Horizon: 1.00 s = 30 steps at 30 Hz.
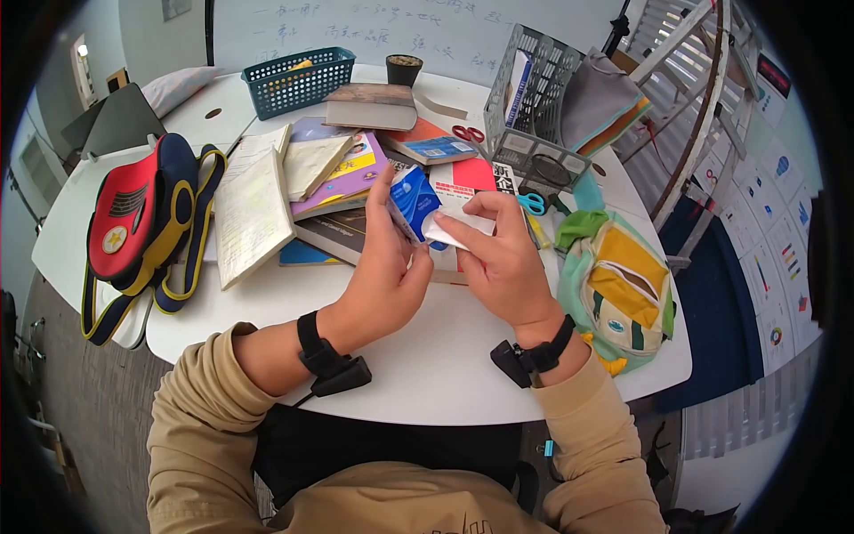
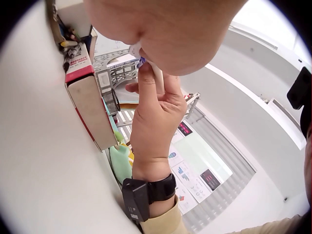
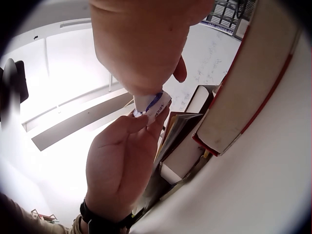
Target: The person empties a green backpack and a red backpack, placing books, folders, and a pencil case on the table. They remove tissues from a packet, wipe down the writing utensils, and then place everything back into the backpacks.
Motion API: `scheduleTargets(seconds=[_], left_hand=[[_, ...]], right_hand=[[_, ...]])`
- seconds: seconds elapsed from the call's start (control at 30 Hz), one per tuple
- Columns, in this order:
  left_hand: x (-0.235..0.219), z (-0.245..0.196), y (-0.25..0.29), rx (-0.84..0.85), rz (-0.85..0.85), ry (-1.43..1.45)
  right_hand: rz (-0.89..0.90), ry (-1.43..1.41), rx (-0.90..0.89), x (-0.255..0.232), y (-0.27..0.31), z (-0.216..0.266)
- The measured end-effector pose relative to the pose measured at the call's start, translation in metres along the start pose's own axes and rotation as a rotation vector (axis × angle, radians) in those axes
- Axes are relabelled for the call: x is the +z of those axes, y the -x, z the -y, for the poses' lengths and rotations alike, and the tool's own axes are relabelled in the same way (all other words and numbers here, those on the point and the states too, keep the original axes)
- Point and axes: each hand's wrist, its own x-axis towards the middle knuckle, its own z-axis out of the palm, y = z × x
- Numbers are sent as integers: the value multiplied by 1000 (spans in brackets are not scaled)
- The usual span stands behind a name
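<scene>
My left hand [image 1: 375, 271] holds a small blue and white tissue pack [image 1: 411, 201], its fingers behind and its thumb at the lower edge. My right hand [image 1: 509, 271] pinches a white tissue [image 1: 454, 233] between thumb and fingers at the pack's right side. The two hands are close together above the front of the table, over the books. Blue print shows on the white end of the tissue pack [image 3: 158, 105] in the right wrist view. In the left wrist view the left palm hides most of the pack.
Books and notebooks [image 1: 253, 218] are piled across the table [image 1: 427, 356]. A red and navy bag [image 1: 142, 214] lies left, a green and yellow backpack [image 1: 623, 285] right. Behind are a teal basket [image 1: 298, 84], a plant pot [image 1: 403, 69], a grey file rack [image 1: 538, 98], red scissors [image 1: 468, 133] and blue scissors [image 1: 531, 204].
</scene>
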Motion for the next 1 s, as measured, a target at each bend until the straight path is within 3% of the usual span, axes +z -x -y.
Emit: scheduleTargets(seconds=[0.27,0.4,1.0], left_hand=[[0,2,-2,49,19,3],[1,-2,0,-33,11,55],[-1,-4,0,-67,15,77]], right_hand=[[0,152,-62,-1,-2,0],[-11,197,-62,-2,0,-8],[-21,202,-57,-7,0,-13]])
